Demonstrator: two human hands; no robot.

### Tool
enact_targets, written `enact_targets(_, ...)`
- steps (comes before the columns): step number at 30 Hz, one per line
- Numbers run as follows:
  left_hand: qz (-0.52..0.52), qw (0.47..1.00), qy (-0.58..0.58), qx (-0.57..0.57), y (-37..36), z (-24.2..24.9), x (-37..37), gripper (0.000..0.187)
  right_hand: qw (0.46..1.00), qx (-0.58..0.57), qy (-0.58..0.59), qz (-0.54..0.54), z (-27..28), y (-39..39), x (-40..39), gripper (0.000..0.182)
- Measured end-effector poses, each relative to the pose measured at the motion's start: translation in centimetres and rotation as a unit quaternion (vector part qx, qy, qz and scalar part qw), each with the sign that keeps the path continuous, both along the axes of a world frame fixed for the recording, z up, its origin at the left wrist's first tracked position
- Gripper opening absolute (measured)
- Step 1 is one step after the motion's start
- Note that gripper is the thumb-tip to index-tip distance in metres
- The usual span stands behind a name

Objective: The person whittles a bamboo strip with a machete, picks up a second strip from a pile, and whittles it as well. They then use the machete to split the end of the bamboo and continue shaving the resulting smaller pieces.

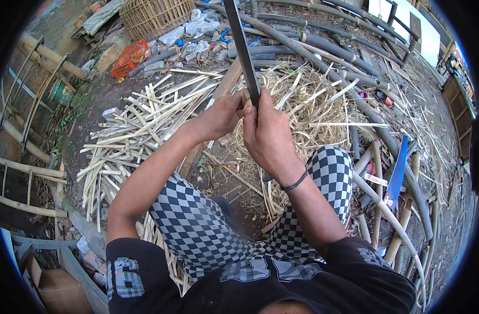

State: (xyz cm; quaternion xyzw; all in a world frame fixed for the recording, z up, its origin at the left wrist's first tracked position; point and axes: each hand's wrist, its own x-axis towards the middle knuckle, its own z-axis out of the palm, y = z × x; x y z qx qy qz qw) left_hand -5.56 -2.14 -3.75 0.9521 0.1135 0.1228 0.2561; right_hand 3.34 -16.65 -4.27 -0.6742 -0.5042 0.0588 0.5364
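A long dark bamboo strip [240, 42] stands nearly upright in front of me, running from my hands up past the top edge of the view. My right hand [266, 133] is closed around its lower part. My left hand [222, 114] grips it right beside, fingers touching the right hand. The strip's lower end is hidden behind my hands. I sit with knees apart in checked trousers [197, 220] above a pile of pale bamboo shavings [307, 104].
Split pale bamboo slats [140, 123] lie heaped at left. Dark bamboo poles [323, 47] cross the ground behind and to the right. A blue-handled saw [395, 170] rests at right, a woven basket [155, 15] and an orange crate [128, 57] at the back.
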Motion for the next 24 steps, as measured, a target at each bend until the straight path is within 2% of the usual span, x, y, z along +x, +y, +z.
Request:
enact_targets(4, -0.018, 1.0, -0.007, 0.006, -0.1, 1.8, -0.3, 0.026, 0.998, 0.058, -0.008, 0.0, 1.8, -1.2, -0.4, 0.032)
enact_targets(6, -0.015, 1.0, -0.003, -0.014, 0.5, 0.4, -0.4, 0.027, 0.999, -0.025, -0.02, -0.028, 1.5, -0.9, -0.6, 0.036)
enact_targets(8, -0.046, 0.997, -0.029, -0.045, 2.8, -2.7, -0.4, 0.034, 0.999, -0.022, -0.04, -0.009, -0.3, 0.1, 0.1, 0.041)
enact_targets(9, -0.054, 0.994, -0.095, -0.006, 2.9, -3.3, -0.4, 0.047, 0.999, -0.012, -0.032, -0.005, -0.2, 0.1, 0.2, 0.04)
enact_targets(12, -0.064, 0.993, -0.093, 0.03, 3.9, -4.1, 0.0, 0.053, 0.999, -0.027, -0.017, -0.014, 0.1, -0.1, 0.5, 0.037)
enact_targets(13, -0.068, 0.997, -0.034, -0.032, 3.8, -3.6, -0.3, 0.046, 1.0, -0.01, -0.018, -0.003, -0.1, 0.0, 0.8, 0.036)
enact_targets(16, -0.061, 0.997, -0.022, -0.041, 2.9, -2.1, -0.4, 0.035, 1.0, 0.011, -0.015, 0.01, 0.3, -0.6, 1.0, 0.036)
enact_targets(18, -0.06, 0.997, -0.04, -0.028, 2.5, -0.9, -0.2, 0.034, 1.0, 0.021, -0.012, 0.009, 1.6, -1.2, 1.0, 0.036)
enact_targets(20, -0.041, 0.994, -0.098, 0.006, 2.3, -0.4, 0.0, 0.034, 0.995, 0.099, -0.013, -0.015, 3.1, -2.4, 0.6, 0.032)
enact_targets(21, -0.034, 0.997, -0.073, -0.012, 2.5, -0.3, -0.1, 0.043, 0.997, 0.08, -0.006, -0.016, 3.2, -2.4, 0.5, 0.039)
enact_targets(22, -0.031, 0.997, -0.069, -0.02, 2.8, -0.9, -0.2, 0.043, 0.997, 0.072, -0.002, -0.014, 1.9, -1.4, 0.5, 0.039)
enact_targets(24, -0.009, 0.991, 0.11, 0.073, 4.1, -2.3, -0.3, 0.06, 0.998, -0.054, -0.021, -0.004, -0.9, 1.4, 0.9, 0.051)
